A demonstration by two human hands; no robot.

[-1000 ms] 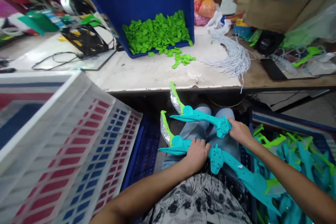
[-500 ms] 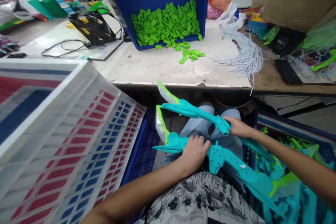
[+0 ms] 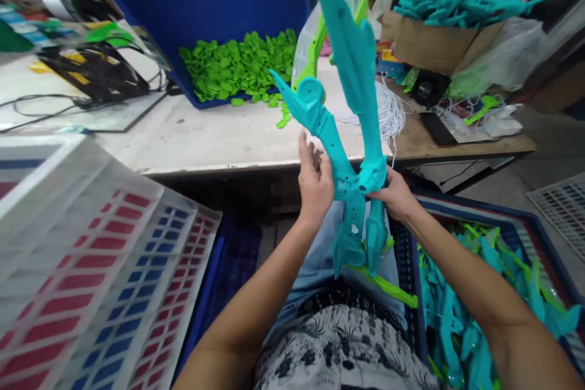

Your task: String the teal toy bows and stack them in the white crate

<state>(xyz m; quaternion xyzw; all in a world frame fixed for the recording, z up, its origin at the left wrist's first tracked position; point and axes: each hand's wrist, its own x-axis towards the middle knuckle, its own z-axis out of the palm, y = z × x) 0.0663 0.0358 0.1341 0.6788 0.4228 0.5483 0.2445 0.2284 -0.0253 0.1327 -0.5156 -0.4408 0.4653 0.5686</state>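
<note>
Two long turquoise plastic pieces, shaped like toy bow bodies, stand upright side by side over my lap. My right hand (image 3: pixel 393 195) is closed round the middle of the right turquoise piece (image 3: pixel 365 91). The left turquoise piece (image 3: pixel 336 143) leans against it at the joint, its upper end tilted left. My left hand (image 3: pixel 315 186) is at the left piece's edge, fingers apart and thumb near or touching it; the exact contact is unclear. Bright green strips with clear film, such as the lower green strip (image 3: pixel 393 289), show at the ends of the pieces.
A blue bin (image 3: pixel 228 0) of small green parts lies tipped on the table (image 3: pixel 219 140). White cords (image 3: pixel 388 116) hang at its edge. A white crate (image 3: pixel 91 244) stands left; a blue crate (image 3: pixel 516 213) of turquoise pieces stands right. A cardboard box (image 3: pixel 434 42) holds more.
Both turquoise pieces have swung from lying crosswise over the lap to upright and close together. My left hand has loosened its grip and risen. The view has turned right.
</note>
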